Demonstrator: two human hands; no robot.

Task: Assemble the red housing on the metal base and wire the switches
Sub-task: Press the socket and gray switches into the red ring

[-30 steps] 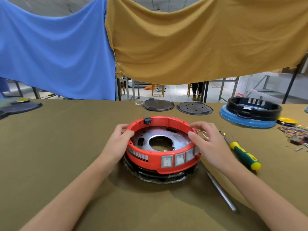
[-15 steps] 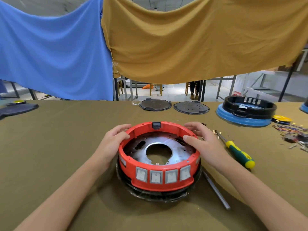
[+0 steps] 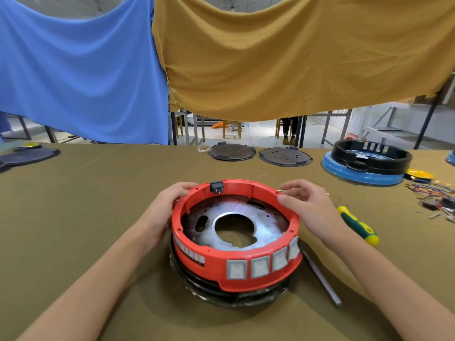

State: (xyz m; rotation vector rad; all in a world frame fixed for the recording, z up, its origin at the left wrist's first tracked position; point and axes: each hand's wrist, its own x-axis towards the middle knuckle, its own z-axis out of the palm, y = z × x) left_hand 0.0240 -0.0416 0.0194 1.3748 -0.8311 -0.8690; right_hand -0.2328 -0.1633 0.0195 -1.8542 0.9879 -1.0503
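An olive cloth covers the counter [image 3: 86, 205]. Behind its far edge hang a blue sheet [image 3: 78, 70] and a mustard sheet [image 3: 295, 57]; under them show a pale floor, chair legs and metal frames.

The red housing [image 3: 236, 264] sits at the near middle of the counter on the metal base [image 3: 246, 232], whose plate with its large centre hole shows inside the ring. Four grey switches [image 3: 261, 265] line the housing's near right wall, and a small black socket [image 3: 216, 187] sits on its far rim.

The left hand [image 3: 165, 207] grips the housing's far left rim, fingers curled over the edge. The right hand [image 3: 310, 205] holds the far right rim, thumb pressed on top and fingers curved round the outside.

To the right lie a green-and-yellow screwdriver [image 3: 357, 225] near the right wrist and a grey rod [image 3: 322, 279] just beside the housing. Further right are loose wires [image 3: 435, 195] and a black ring on a blue disc [image 3: 364, 163]. Two dark round plates [image 3: 258, 153] rest at the far edge, a dark pad [image 3: 27, 156] at far left. The left half of the counter is broad open cloth.
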